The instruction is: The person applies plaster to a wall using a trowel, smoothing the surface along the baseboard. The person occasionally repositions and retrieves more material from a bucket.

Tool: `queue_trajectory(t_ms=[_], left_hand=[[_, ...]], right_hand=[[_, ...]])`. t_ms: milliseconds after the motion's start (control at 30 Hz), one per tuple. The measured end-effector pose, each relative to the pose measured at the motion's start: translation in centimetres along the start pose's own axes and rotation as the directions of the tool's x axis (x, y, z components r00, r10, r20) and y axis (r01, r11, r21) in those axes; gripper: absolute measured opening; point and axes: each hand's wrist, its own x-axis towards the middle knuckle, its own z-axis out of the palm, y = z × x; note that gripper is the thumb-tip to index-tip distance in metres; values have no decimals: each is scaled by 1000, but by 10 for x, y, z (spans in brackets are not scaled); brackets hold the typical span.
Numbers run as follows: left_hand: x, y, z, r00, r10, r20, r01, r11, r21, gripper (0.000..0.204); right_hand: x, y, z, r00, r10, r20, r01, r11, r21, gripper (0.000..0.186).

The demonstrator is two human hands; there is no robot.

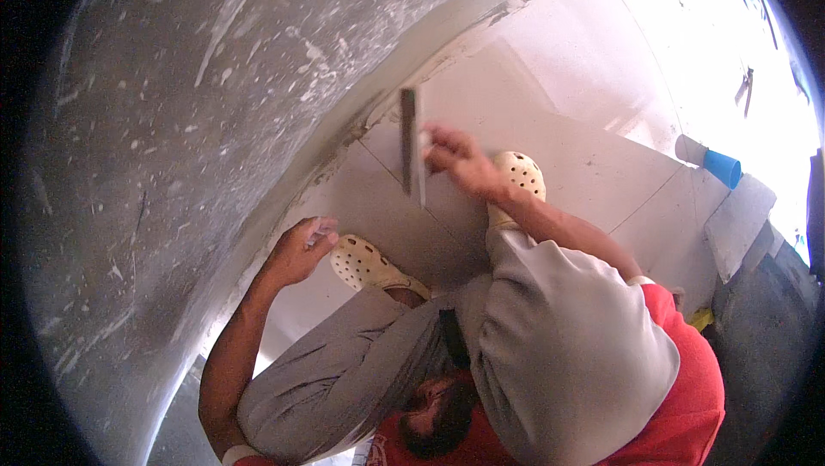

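My right hand (464,161) is closed on a flat trowel (408,141), seen nearly edge-on as a long dark strip with a paler edge beside it. Motion smears both the fingers and the tool. The trowel is in front of the rough joint where the grey wall meets the pale floor. Lower and to the left, my left hand (308,249) hovers near the wall's foot, its fingers loosely bent and apart, with whitish smears on them. No object shows in it. A cream perforated clog (365,261) is just right of that hand.
The paint-spotted grey wall (198,122) rises along the left. Pale floor panels (567,157) with dark seams spread ahead. A second clog (521,176) is beside my right forearm. Farther right lie a blue cup (722,169) on its side and a pale sheet (741,221).
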Motion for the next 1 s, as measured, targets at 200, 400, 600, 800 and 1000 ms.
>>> queue_trajectory(t_ms=[200,400,600,800,1000], left_hand=[[4,0,1,1000,22,15,-22,1000,10,51],[6,8,-1,1000,7,20,-7,1000,1,47],[6,11,2,997,71,3,-71,997,42,50],[13,19,-5,994,111,9,-111,985,132,50],[13,21,-4,996,85,18,-86,994,64,44]], right_hand=[[29,-69,-147,881,-156,-447,225,969,106,45],[60,-129,-222,871,-142,-471,159,987,-3,53],[71,-140,-228,880,-157,-448,108,985,-133,52],[81,-141,-229,895,-186,-406,111,973,-201,47],[93,-122,-204,887,-202,-415,161,978,-131,46]])
